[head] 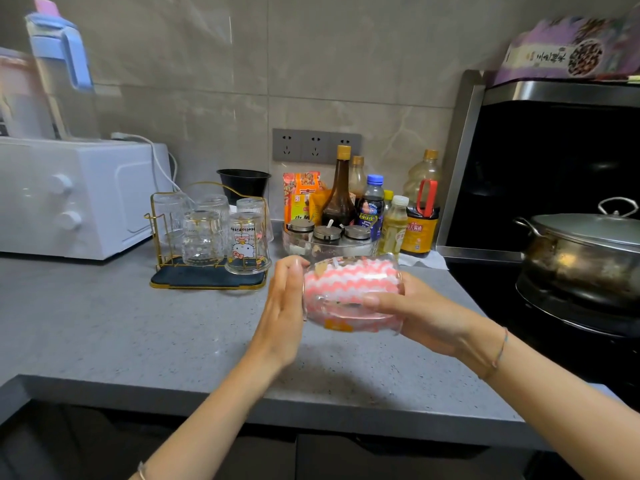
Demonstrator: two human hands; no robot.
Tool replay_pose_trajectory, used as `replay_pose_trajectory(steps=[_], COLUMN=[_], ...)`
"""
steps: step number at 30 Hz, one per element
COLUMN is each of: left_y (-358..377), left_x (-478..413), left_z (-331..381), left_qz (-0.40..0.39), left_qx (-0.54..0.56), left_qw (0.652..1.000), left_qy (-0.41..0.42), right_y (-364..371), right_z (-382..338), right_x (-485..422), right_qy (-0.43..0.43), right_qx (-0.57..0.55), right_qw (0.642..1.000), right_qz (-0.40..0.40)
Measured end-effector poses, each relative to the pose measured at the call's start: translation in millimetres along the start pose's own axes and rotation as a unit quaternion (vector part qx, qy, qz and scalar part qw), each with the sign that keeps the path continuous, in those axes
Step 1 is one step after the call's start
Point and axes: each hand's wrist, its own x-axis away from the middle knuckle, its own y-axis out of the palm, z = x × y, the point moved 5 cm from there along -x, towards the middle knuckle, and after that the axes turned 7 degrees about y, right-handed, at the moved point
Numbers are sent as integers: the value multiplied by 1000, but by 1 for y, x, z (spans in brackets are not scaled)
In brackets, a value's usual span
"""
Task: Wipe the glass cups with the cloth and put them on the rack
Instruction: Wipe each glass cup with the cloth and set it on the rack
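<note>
A clear glass cup lies on its side in the air above the counter, with a pink and white wavy cloth stuffed inside it. My right hand grips the cup's closed end from the right, thumb across the front. My left hand is flat against the cup's open mouth, fingers straight and pointing up. To the left stands a gold wire rack on a dark base, holding several upturned glass cups, one with a cartoon cat print.
A white microwave sits at the left. Behind the cup are sauce bottles and a glass bowl of lidded jars. At the right a lidded metal pot stands on a black stove. The grey counter's front edge runs below my hands.
</note>
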Motion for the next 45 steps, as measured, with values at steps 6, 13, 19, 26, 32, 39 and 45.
replay_pose_trajectory(steps=[6,13,19,26,32,39,45], left_y=[2,2,-4,-7,-7,2,-2], left_x=[0,0,4,6,7,1,4], left_z=[-5,4,16,14,5,-3,6], left_qz=[-136,-6,4,11,-17,-21,21], left_qx=[31,30,4,14,38,53,-40], left_qw=[971,993,999,995,995,981,999], left_qy=[-193,-117,39,97,-96,-187,-29], right_y=[0,10,8,13,1,1,1], right_z=[-3,0,-3,-10,-14,-16,-18], right_x=[6,6,6,7,6,7,8], right_qy=[-18,-2,19,0,-60,-94,-44], right_qx=[85,23,-47,-62,-15,63,50], right_qw=[996,999,998,998,993,982,995], right_qz=[9,-38,-29,19,100,149,77])
